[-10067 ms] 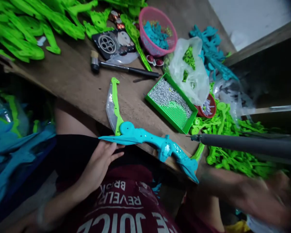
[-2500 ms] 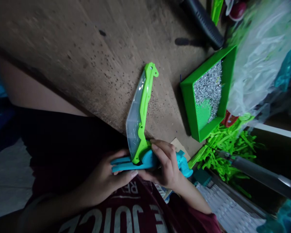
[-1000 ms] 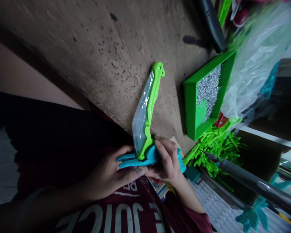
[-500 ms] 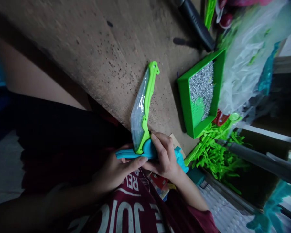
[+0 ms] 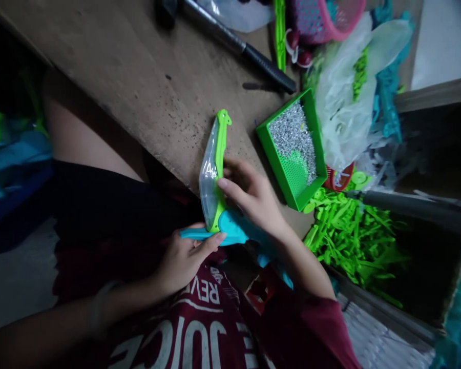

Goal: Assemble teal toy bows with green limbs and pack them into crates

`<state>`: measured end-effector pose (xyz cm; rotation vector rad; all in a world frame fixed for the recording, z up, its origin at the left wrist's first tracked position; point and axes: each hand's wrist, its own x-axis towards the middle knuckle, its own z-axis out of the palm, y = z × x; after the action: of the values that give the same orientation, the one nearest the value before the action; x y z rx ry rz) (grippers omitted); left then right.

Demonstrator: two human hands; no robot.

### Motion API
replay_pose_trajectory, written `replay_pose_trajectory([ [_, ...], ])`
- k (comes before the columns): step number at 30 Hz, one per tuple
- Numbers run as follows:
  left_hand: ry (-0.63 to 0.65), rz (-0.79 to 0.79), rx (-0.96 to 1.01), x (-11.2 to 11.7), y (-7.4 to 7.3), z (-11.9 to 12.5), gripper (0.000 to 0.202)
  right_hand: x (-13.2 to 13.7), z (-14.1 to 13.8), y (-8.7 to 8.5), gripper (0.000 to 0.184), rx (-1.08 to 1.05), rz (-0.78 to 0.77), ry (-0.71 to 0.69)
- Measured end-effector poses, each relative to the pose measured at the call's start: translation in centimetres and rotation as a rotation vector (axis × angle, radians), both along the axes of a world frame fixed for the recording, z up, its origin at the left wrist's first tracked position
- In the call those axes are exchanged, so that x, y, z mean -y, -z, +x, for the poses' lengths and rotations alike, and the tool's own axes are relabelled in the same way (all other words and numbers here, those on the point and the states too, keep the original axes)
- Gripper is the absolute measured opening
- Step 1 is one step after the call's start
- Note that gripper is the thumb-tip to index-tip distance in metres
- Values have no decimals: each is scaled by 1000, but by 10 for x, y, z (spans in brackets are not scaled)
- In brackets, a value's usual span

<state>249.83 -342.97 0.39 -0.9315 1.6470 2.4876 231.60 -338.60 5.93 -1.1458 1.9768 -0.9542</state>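
Note:
A plastic toy knife (image 5: pixel 210 177) is between my hands, with a clear blade along a lime-green spine and a blue handle (image 5: pixel 232 230). The blade part stands up at an angle from the handle. My left hand (image 5: pixel 188 256) is closed on the left end of the handle, thumb lying along its lower edge. My right hand (image 5: pixel 251 195) pinches the green spine about halfway up, thumb in front and the other fingers partly hidden behind it. More blue plastic lies under my right forearm, mostly covered.
A green tray (image 5: pixel 292 202) of small silvery metal pieces stands on the wooden table (image 5: pixel 138 77). Beyond it lie a hammer (image 5: pixel 230 41), a pink basket (image 5: pixel 311 23) and plastic bags (image 5: pixel 341 107). At right, a pile of lime-green parts (image 5: pixel 349 241) sits below a grey rod (image 5: pixel 407 205).
My right hand has moved from the blue joint up onto the green spine. My left hand keeps its hold on the handle. The view has shifted, showing more of the hammer and basket.

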Motion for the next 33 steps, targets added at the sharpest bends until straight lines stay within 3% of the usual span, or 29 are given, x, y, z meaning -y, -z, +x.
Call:
replay_pose_trajectory([
  [4, -24, -70, -14, 1, 2, -4, 37, 35, 5, 15, 54, -113, 8, -19],
  [6, -41, -106, -29, 3, 2, -9, 38, 32, 11, 10, 58, -172, 19, -81],
  [8, -39, -105, -30, 6, 2, -13, 39, 10, 15, -5, 58, -338, -38, -52],
  [10, -24, -76, -3, 9, 4, -13, 40, -31, 15, -26, 54, -653, -200, 156],
  [12, -1, -40, 36, 11, 10, -11, 42, -80, 10, -46, 43, -1014, -450, 514],
  [14, 12, 22, 69, 12, 19, -7, 44, -125, -4, -59, 35, -1191, -711, 817],
  [15, 8, 72, 76, 11, 24, -5, 45, -143, -14, -62, 31, -1095, -837, 946],
  [16, -4, 131, 78, 11, 29, -4, 45, -157, -26, -64, 32, -880, -869, 969],
  [17, -26, 193, 79, 10, 32, -4, 46, -167, -39, -63, 40, -621, -851, 929],
  [19, -86, 313, 86, 8, 34, -4, 51, -174, -65, -61, 64, -138, -674, 650],
  [22, -179, 418, 114, 4, 26, -6, 60, -154, -98, -56, 74, 70, -598, 267],
  [24, -234, 428, 123, 1, 19, -8, 61, -126, -115, -52, 59, 67, -695, 196],
  [26, -280, 412, 140, -2, 15, -8, 57, -95, -130, -45, 44, 37, -786, 263],
  [29, -321, 392, 182, -2, 15, -7, 52, -58, -144, -26, 44, -88, -900, 488],
  [33, -346, 338, 190, 3, 18, -7, 53, -38, -146, -1, 34, -200, -1053, 795],
])
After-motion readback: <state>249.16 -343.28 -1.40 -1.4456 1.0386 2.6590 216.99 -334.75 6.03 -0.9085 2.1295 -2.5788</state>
